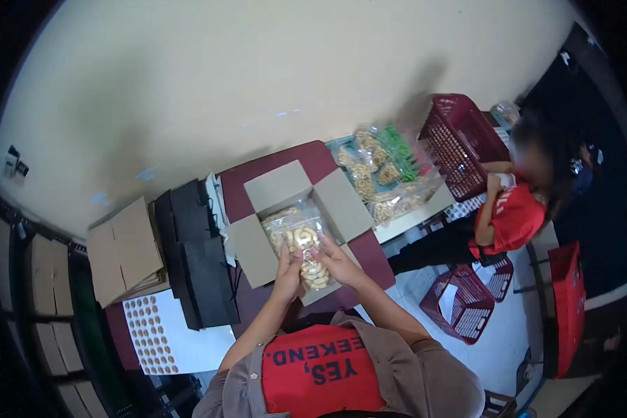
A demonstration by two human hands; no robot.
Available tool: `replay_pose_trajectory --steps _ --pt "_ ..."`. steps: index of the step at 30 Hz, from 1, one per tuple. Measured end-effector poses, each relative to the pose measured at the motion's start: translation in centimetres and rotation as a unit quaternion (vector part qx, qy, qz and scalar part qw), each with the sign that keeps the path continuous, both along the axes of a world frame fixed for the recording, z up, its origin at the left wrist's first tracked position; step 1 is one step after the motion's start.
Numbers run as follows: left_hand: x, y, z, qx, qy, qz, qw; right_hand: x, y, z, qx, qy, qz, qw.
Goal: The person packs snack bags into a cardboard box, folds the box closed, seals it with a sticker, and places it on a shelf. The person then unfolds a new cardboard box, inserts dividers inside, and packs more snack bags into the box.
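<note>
Left hand [290,270] is gripping the near left side of a clear bag [312,272] of pale, curved pieces; right hand [334,260] is gripping the right side. Fingers of both hands are closing on the plastic, thumbs lying on top, tips nearly meeting at the middle. Bag is sitting over the opening of a cardboard box [343,202], its near end reaching toward the near flap. Whether its far end is touching what's in the box, cannot tell. Box is standing on a maroon surface [374,256], flaps spreading outward.

Right of box: filled clear bags [362,180] are lying in a pale blue tray, green packets [397,148] lying beside them. Further right, a maroon basket [460,143] is standing tilted in view; more maroon baskets [460,313] are resting on the tiled floor.

Left of box: a black stack [198,261] is lying close by, then flattened cardboard [129,240]. A white sheet [153,338] is showing rows of round brown prints near the edge. Far left, a shelf is holding more cardboard.

Co-worker [512,219] in a red top is standing at right, arms bent, a white item showing near the hands, too blurred to identify.
</note>
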State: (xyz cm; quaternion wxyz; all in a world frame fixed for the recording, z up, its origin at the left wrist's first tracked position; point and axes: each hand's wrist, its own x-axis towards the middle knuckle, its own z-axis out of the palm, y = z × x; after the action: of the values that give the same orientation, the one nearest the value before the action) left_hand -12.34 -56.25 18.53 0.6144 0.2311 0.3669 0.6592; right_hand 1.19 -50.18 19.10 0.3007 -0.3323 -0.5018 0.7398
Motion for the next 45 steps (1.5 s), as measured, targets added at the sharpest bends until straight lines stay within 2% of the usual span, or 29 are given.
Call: replay_pose_trajectory --steps 1,4,6,8,10,11,13,15,16,17,20,21,22,24,25,26,29,32,33,37,39,41,44,45 --pt "0.0 0.1 0.4 0.009 -0.008 -0.009 1.000 0.1 0.0 0.4 -0.018 0.043 0.005 0.999" --pt "-0.5 0.7 0.6 0.007 0.002 -0.042 0.999 0.6 0.1 0.3 -0.054 0.066 -0.006 0.996" --pt "-1.0 0.8 0.8 -0.028 0.038 -0.062 0.997 0.7 0.3 -0.4 -0.006 0.046 -0.026 0.999" --pt "-2.2 1.1 0.2 -0.012 0.121 -0.120 0.985 0.9 0.4 0.0 0.044 0.036 -0.023 0.998" --pt "-2.9 0.9 2.6 -0.016 0.219 -0.142 0.965 1.0 1.0 -1.3 0.051 0.019 -0.067 0.996" --pt "-3.5 1.0 2.2 0.018 0.308 -0.089 0.947 1.0 1.4 -2.2 0.054 0.010 -0.089 0.995" --pt "-5.6 1.0 0.5 0.086 0.475 0.018 0.875 0.9 2.5 -1.8 0.053 0.004 -0.107 0.993" --pt "-8.9 0.4 -1.1 0.026 0.451 0.117 0.884 1.2 5.0 -3.8 0.161 -0.071 -0.153 0.972" --pt "-11.0 -0.2 -1.6 0.015 0.513 0.149 0.845 1.3 6.2 -5.4 0.214 -0.109 -0.172 0.955" --pt "-12.7 -1.0 -1.9 0.002 0.572 0.183 0.800 1.3 7.3 -6.9 0.219 -0.105 -0.187 0.952" --pt "-15.8 -3.7 -2.3 -0.130 0.584 0.215 0.772 0.4 7.7 -1.5 0.080 -0.065 -0.148 0.984" --pt "-17.3 -4.6 -4.2 -0.158 0.595 0.206 0.760 0.1 8.5 -3.5 0.142 -0.120 -0.131 0.974" --pt "-18.3 -5.6 -6.4 -0.165 0.546 0.193 0.798 -0.1 9.3 -5.5 0.204 -0.175 -0.118 0.956" --pt "-19.8 -7.2 -9.7 -0.172 0.440 0.164 0.866 -0.4 9.4 -5.3 0.313 -0.368 -0.043 0.874" --pt "-19.9 -7.9 -10.2 -0.221 0.452 0.133 0.854 -0.9 8.8 -5.8 0.311 -0.362 -0.060 0.876" --pt "-20.2 -8.4 -12.7 -0.187 0.403 0.142 0.885 -1.3 8.2 -6.4 0.368 -0.384 -0.061 0.845" --pt "-17.5 -8.6 -9.7 -0.229 0.261 0.117 0.930 -2.5 6.6 -6.8 0.522 -0.433 -0.061 0.733" --pt "-15.1 -7.7 -7.6 -0.213 0.182 0.098 0.955 -2.7 6.3 -8.4 0.468 -0.457 -0.045 0.755" --pt "-14.8 -7.5 -7.3 -0.197 0.176 0.083 0.961 -2.7 6.3 -8.1 0.469 -0.469 -0.041 0.747" --pt "-12.4 -5.4 -2.7 -0.092 0.181 0.080 0.976 -2.3 6.3 -5.3 0.467 -0.503 -0.053 0.725" --pt "-11.5 -3.8 -2.8 -0.032 0.217 0.038 0.975 -2.0 6.5 -4.6 0.466 -0.494 -0.094 0.728" --pt "-10.5 -2.7 -4.3 0.006 0.254 -0.005 0.967 -1.3 6.6 -3.6 0.487 -0.501 -0.160 0.697" --pt "-8.3 -1.0 -2.5 0.074 0.526 -0.029 0.847 0.7 7.6 -2.4 0.485 -0.514 -0.247 0.663" --pt "-7.8 -0.4 -4.0 0.079 0.540 -0.039 0.837 1.5 8.0 -2.1 0.471 -0.518 -0.271 0.661"
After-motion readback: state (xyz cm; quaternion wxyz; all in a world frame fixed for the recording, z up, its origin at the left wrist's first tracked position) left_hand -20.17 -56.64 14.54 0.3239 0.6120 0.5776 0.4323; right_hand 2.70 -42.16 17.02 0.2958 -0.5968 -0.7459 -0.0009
